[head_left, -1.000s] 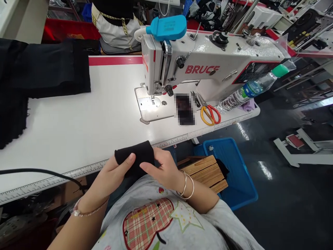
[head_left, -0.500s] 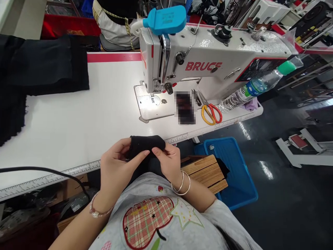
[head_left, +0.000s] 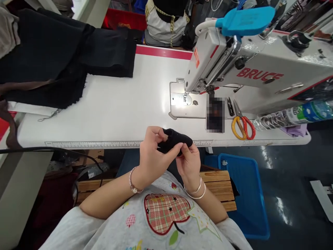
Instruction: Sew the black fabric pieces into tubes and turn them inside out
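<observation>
While the two hands meet in front of the wearer's body, I see in the head view, from my remote seat, a small black cloth (head_left: 182,139) held between them. The left hand (head_left: 157,154) is curled nearly closed, its fingertips at the cloth's left end and its thumb stretched across the near side. The right hand (head_left: 189,161) pinches the right end between thumb and fingers, its thumb tip just beside the left thumb's. The cloth is folded into a roll, seen over the near edge of a white table (head_left: 117,114); I cannot tell whether it touches the top.

To the left of the hands, a ruler strip (head_left: 99,143) runs along that edge; farther left and beyond lies a black fabric pile (head_left: 52,52). Beyond the right hand stands a white sewing machine (head_left: 260,83). Right of that hand, on the table, I make out a blurred dark rectangle (head_left: 215,116), black snips (head_left: 230,107), scissors (head_left: 244,121) with yellow and red handles, and a tilted bottle (head_left: 299,114). Below the right hand and to its right are a wooden seat (head_left: 218,187) and a blue bin (head_left: 249,198).
</observation>
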Motion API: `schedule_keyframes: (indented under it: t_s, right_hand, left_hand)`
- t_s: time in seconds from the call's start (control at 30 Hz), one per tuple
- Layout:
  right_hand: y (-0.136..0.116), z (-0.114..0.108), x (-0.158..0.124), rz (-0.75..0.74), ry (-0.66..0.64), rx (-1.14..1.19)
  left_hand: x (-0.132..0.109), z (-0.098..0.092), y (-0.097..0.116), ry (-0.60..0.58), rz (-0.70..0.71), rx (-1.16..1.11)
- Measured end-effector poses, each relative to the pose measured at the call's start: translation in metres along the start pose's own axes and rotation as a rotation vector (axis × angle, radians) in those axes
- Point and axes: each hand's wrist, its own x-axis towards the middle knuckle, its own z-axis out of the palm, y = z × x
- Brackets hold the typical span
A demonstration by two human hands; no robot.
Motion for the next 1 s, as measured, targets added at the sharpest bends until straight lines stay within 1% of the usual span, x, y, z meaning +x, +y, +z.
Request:
schedule_keyframes:
  t_s: [0.13,0.37,0.5,0.6,0.7,0.77,0.8,0.9,0.93,1.0]
  right_hand:
    - [0.002,0.001,-0.001,-0.002,0.026,-0.029]
    - [-0.002,0.001,-0.001,-0.047,-0.021,-0.153]
    - [-0.003,0.005,0.000,-0.119,-0.059,-0.262]
    - [-0.004,0.011,-0.001,-0.133,-0.034,-0.262]
    - [-0.004,0.013,-0.003,-0.125,0.011,-0.216]
    - [-0.004,0.010,-0.004,-0.130,0.022,-0.222]
    - [-0.004,0.007,-0.004,-0.137,0.015,-0.239]
    - [-0.004,-0.003,-0.003,-0.162,-0.055,-0.303]
    - [-0.004,-0.005,-0.002,-0.172,-0.088,-0.319]
    - [-0.006,-0.009,0.000,-0.194,-0.150,-0.347]
  left_hand:
    - [0.000,-0.004,-0.001,-0.021,0.054,-0.005]
    - [0.004,-0.010,0.001,-0.049,0.074,-0.007]
    - [0.006,-0.013,0.002,-0.032,0.140,-0.018]
    - [0.005,-0.014,0.002,-0.009,0.147,-0.015]
    - [0.004,-0.015,0.000,0.003,0.085,-0.018]
    - [0.005,-0.016,-0.001,-0.021,-0.015,-0.072]
    - [0.006,-0.018,-0.001,-0.054,-0.082,-0.124]
    - [0.011,-0.021,0.001,-0.182,-0.270,-0.271]
    - [0.012,-0.023,0.001,-0.201,-0.306,-0.291]
    - [0.013,-0.024,0.001,-0.177,-0.327,-0.284]
